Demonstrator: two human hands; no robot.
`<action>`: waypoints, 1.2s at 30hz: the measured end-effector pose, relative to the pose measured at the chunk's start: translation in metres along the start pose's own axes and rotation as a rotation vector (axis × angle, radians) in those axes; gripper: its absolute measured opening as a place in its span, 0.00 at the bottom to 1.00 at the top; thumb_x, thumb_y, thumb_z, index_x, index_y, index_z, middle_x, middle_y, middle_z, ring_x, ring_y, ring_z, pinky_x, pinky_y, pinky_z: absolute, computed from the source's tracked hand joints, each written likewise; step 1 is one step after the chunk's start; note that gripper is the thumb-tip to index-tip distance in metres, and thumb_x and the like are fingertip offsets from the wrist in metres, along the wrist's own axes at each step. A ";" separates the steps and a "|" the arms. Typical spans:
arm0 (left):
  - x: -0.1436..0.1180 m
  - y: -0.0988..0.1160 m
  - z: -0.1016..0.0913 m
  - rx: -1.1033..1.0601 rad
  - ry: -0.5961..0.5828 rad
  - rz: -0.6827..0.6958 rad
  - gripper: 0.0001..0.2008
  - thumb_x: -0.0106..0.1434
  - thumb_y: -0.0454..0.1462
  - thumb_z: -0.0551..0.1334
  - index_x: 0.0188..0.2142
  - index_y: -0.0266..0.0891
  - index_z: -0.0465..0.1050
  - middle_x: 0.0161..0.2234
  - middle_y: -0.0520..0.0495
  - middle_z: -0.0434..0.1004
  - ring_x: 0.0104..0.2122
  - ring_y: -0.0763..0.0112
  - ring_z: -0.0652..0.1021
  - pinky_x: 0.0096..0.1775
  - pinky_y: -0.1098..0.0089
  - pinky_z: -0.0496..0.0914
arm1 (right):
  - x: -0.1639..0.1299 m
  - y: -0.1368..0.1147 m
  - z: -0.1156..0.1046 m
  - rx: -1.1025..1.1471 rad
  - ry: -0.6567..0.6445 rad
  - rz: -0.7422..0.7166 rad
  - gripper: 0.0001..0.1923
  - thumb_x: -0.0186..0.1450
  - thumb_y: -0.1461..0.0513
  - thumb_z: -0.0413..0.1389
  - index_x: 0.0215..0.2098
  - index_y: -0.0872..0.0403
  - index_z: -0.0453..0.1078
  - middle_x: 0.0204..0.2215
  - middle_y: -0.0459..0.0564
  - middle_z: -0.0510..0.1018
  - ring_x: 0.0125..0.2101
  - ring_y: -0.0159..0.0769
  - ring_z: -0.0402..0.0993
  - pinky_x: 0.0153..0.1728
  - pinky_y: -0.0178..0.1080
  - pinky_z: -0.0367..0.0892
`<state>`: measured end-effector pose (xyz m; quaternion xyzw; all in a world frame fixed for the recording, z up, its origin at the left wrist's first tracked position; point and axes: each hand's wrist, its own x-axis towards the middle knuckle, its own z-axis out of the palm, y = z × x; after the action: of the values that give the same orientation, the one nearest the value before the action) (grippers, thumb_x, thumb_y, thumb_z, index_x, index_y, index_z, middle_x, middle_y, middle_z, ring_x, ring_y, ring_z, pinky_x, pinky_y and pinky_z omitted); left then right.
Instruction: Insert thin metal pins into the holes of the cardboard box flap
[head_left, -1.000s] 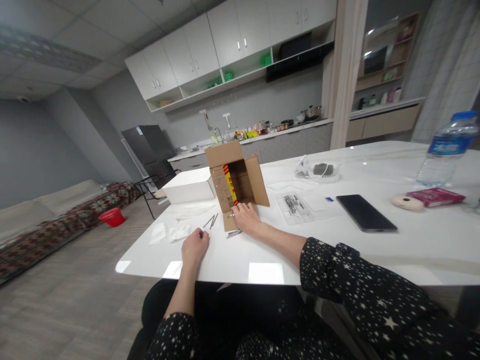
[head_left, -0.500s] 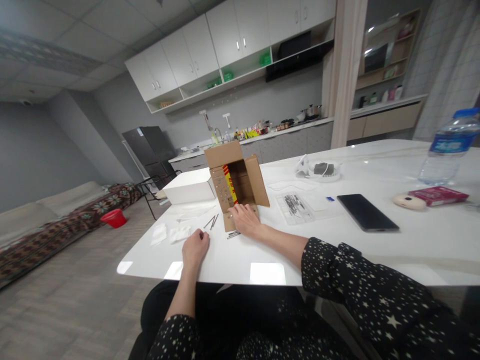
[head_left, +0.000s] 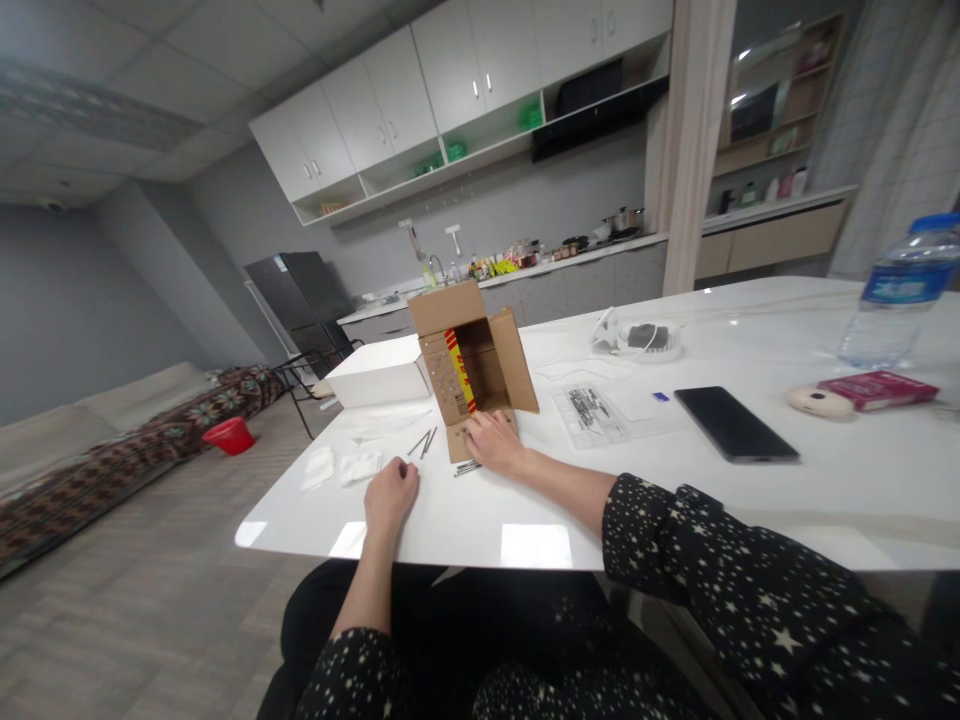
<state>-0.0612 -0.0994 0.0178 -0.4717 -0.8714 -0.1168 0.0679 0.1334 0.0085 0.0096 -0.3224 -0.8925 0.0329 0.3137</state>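
At the cardboard box (head_left: 474,362), right hand (head_left: 491,440) flat, fingers empty; left hand (head_left: 390,494) loosely curled.

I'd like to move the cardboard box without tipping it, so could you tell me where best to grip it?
Grip the cardboard box by its two side walls, coming from the near, open side. It lies on its side with flaps splayed, and the right hand already rests on the lower flap; the flaps look too floppy to carry it.
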 end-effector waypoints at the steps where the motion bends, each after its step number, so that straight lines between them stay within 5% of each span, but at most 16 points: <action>1: 0.000 0.000 0.000 0.000 -0.001 0.000 0.15 0.65 0.45 0.48 0.33 0.42 0.70 0.33 0.42 0.79 0.37 0.57 0.78 0.33 0.66 0.63 | 0.000 0.000 0.001 0.004 0.006 -0.001 0.10 0.69 0.65 0.48 0.45 0.56 0.70 0.43 0.55 0.76 0.47 0.43 0.68 0.47 0.45 0.54; 14: 0.000 0.002 -0.001 0.020 -0.002 0.005 0.16 0.65 0.46 0.49 0.34 0.42 0.71 0.35 0.41 0.80 0.38 0.57 0.78 0.33 0.67 0.64 | -0.001 0.002 0.000 0.038 0.026 -0.011 0.12 0.71 0.63 0.48 0.46 0.55 0.72 0.44 0.54 0.76 0.47 0.42 0.69 0.47 0.44 0.54; 27: 0.000 0.002 0.000 0.014 0.004 0.012 0.16 0.64 0.46 0.49 0.35 0.41 0.72 0.35 0.42 0.80 0.37 0.57 0.78 0.33 0.66 0.63 | -0.002 0.002 0.002 0.117 0.093 -0.234 0.10 0.72 0.64 0.48 0.45 0.57 0.71 0.40 0.53 0.76 0.44 0.38 0.70 0.47 0.39 0.57; 36: -0.001 0.003 -0.001 -0.002 0.004 0.011 0.16 0.65 0.45 0.49 0.35 0.41 0.72 0.36 0.41 0.80 0.38 0.57 0.78 0.33 0.66 0.63 | -0.007 -0.014 0.000 0.072 -0.050 -0.335 0.08 0.70 0.63 0.52 0.39 0.57 0.73 0.37 0.53 0.76 0.39 0.36 0.71 0.46 0.38 0.60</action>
<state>-0.0584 -0.0993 0.0192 -0.4761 -0.8686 -0.1181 0.0698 0.1301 -0.0069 0.0097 -0.1568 -0.9395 0.0203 0.3038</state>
